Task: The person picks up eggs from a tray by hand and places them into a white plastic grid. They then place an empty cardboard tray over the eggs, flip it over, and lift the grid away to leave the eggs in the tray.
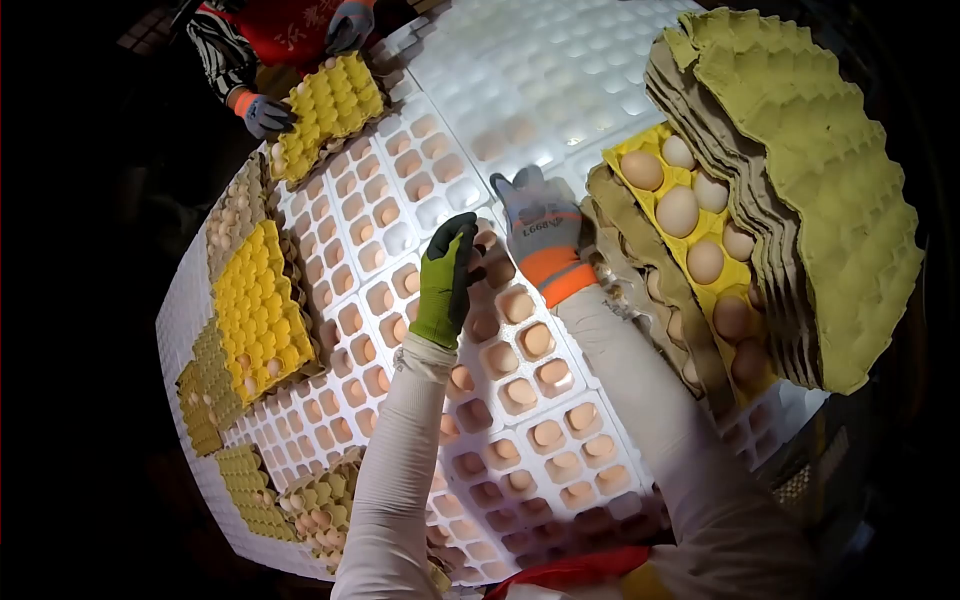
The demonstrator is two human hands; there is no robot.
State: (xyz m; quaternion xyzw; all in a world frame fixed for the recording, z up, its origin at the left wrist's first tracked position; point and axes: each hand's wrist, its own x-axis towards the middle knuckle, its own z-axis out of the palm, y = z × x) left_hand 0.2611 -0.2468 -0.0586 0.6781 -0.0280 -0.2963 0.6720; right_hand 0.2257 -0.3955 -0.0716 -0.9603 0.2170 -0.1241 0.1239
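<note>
My left hand (pixel 447 275), in a green glove with dark fingers, is over the white foam egg tray (pixel 492 272). Its fingers are curved, with the thumb apart, beside an egg (pixel 486 240) in a cell. I make out nothing held in it. To its right, my right hand (pixel 540 222), in a grey glove with an orange cuff, has its fingers stretched out over the foam. The palm faces down, hiding what lies underneath. Brown eggs (pixel 537 341) sit in many nearby cells.
On the right, a yellow egg tray (pixel 705 295) holds several eggs beside stacked pulp trays (pixel 810 190). A yellow tray (pixel 262 310) and several pulp trays lie left. Across the table, another person's gloved hand (pixel 265 115) touches a yellow tray (pixel 333 105).
</note>
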